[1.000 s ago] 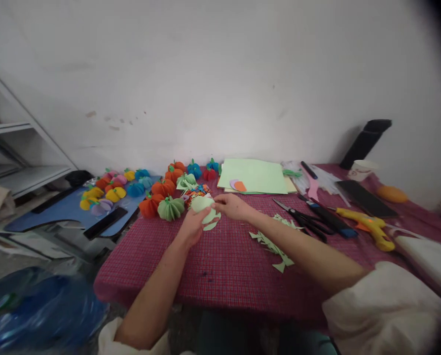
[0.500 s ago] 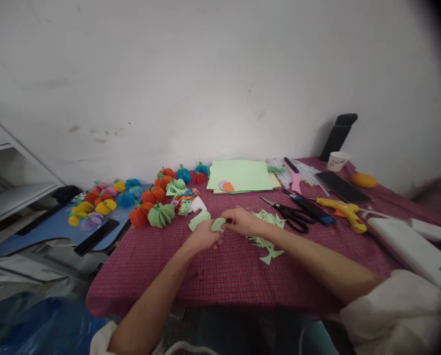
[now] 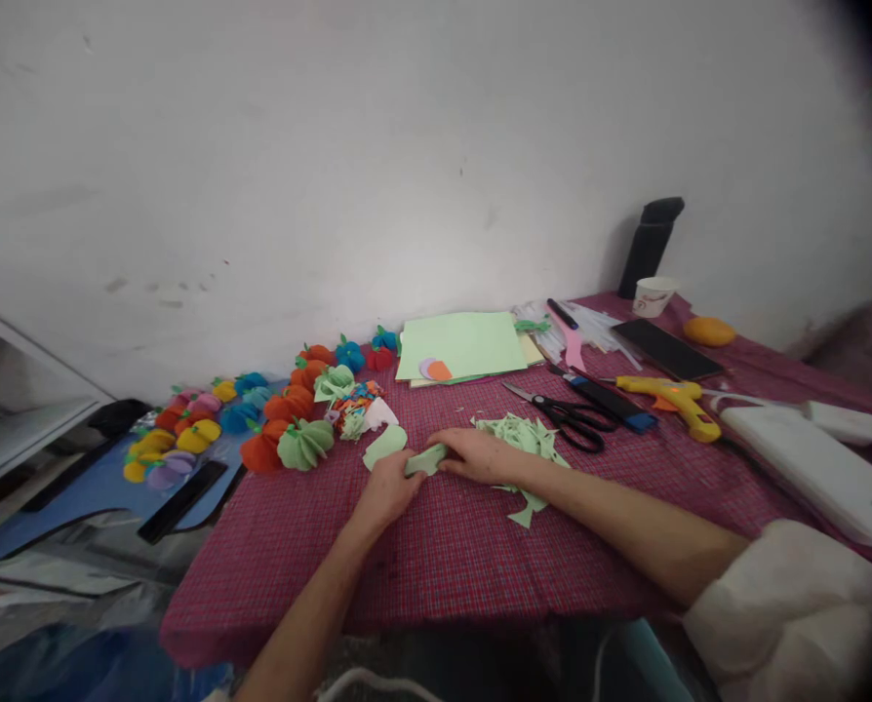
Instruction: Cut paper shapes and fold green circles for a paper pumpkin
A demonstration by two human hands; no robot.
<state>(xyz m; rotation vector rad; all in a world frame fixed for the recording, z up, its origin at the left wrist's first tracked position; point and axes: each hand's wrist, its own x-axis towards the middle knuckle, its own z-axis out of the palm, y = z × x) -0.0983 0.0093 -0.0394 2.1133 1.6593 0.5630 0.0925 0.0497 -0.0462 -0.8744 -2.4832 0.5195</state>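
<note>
Between my two hands is a small stack of light green paper pieces [image 3: 426,459]. My left hand [image 3: 392,485] is closed on its left end, and my right hand [image 3: 476,455] pinches the right end. Just beyond my left hand, more cut green paper [image 3: 384,447] lies on the cloth. A heap of green paper scraps [image 3: 524,436] sits beside and partly behind my right forearm. Black-handled scissors [image 3: 569,417] lie to the right of the heap, blades pointing left.
Paper pumpkins [image 3: 305,445] in several colours stand at the left, with others on a blue surface [image 3: 110,478]. Green sheets [image 3: 457,346] lie by the wall. Toward the right are a utility knife [image 3: 615,402], a yellow glue gun [image 3: 681,398], a phone [image 3: 666,349] and a paper cup [image 3: 654,296].
The green paper stack has turned flatter and more level between my hands, with both hands now gripping its ends. The camera view has shifted slightly.
</note>
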